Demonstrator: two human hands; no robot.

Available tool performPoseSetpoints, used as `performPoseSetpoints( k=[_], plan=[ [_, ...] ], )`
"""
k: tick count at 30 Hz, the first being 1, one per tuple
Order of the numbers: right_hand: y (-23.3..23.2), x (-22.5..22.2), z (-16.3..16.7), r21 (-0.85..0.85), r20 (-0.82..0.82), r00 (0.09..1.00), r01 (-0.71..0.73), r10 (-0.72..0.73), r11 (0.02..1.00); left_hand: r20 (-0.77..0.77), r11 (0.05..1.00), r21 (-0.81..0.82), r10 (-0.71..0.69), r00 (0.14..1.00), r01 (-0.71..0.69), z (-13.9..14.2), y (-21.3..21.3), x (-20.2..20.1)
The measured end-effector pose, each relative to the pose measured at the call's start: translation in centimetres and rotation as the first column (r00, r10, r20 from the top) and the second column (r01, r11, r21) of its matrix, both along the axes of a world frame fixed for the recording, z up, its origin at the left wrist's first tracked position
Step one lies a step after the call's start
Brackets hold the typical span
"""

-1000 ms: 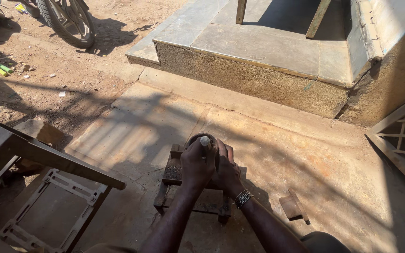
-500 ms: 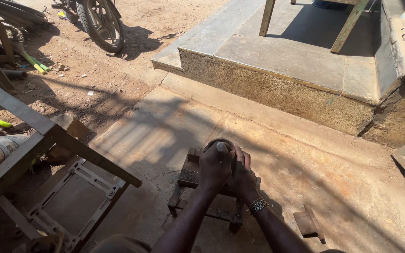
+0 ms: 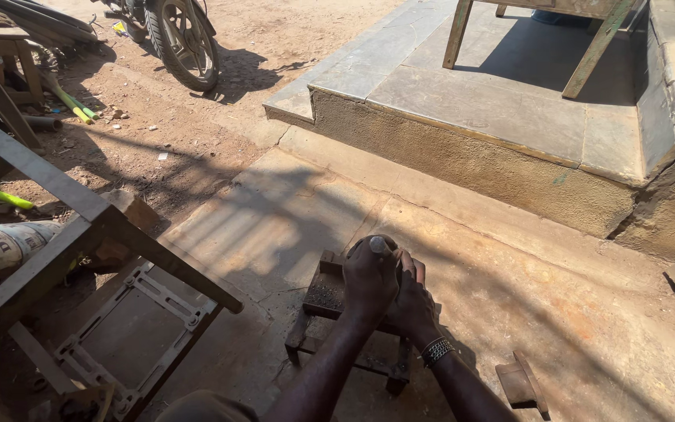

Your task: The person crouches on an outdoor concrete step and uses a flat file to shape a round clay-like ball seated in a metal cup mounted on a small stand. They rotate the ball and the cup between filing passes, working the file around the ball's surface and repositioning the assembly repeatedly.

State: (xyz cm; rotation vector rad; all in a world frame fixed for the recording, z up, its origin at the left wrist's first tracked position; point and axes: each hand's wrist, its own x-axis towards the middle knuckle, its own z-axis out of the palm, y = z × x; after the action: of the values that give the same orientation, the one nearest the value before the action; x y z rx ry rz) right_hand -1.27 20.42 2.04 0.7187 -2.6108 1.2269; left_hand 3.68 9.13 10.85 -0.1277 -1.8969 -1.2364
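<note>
1. Taking the low metal stand as landmark; items listed left to right.
2. Far left of the stand: a cylinder with a printed wrap is seen lying under an angled metal frame.
3. Left of the stand, on the ground: a flat rectangular frame with corner brackets is laid beside the concrete slab.
4. Up and left of the stand, well apart: green and yellow tubes and a motorcycle wheel are seen on the dirt.
5. Over the stand: the left hand is wrapped around a short rod with a rounded metal top; fingers are clamped on it, and the rod is held upright above the stand's top.
6. Just right of that: the right hand is pressed against the left, fingers curled together low on the same rod; the lower end of the rod is hidden. A beaded wristband is worn on the right wrist.
7. Right of the stand, near: a small metal block is lying on the slab.
8. Beyond the stand: a raised concrete step with wooden legs standing on it.
</note>
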Motion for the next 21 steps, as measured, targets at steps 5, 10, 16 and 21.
performPoseSetpoints(
  k=[5, 10, 16, 21],
  plan=[
    [-0.2, -0.1, -0.4, 0.045, 0.070, 0.997, 0.038, -0.041, 0.998, 0.107, 0.998, -0.045, 0.049, 0.993, -0.044, 0.0, -0.1, 0.2],
    [0.0, -0.1, -0.1, 0.085, 0.119, 0.992, 0.020, -0.030, 0.996, 0.050, 1.000, 0.010, 0.019, 0.999, -0.019, -0.2, 0.6, 0.0],
    [0.1, -0.1, -0.8, 0.088, 0.122, 0.992, 0.033, -0.044, 0.996, 0.008, 0.999, 0.037, 0.021, 1.000, -0.021, -1.4, 1.4, -0.5],
    [0.0, 0.0, -0.6, 0.023, 0.117, 0.993, 0.020, -0.023, 1.000, 0.065, 0.998, 0.070, 0.003, 0.998, -0.008, -1.6, 1.0, -0.8]
  ],
)
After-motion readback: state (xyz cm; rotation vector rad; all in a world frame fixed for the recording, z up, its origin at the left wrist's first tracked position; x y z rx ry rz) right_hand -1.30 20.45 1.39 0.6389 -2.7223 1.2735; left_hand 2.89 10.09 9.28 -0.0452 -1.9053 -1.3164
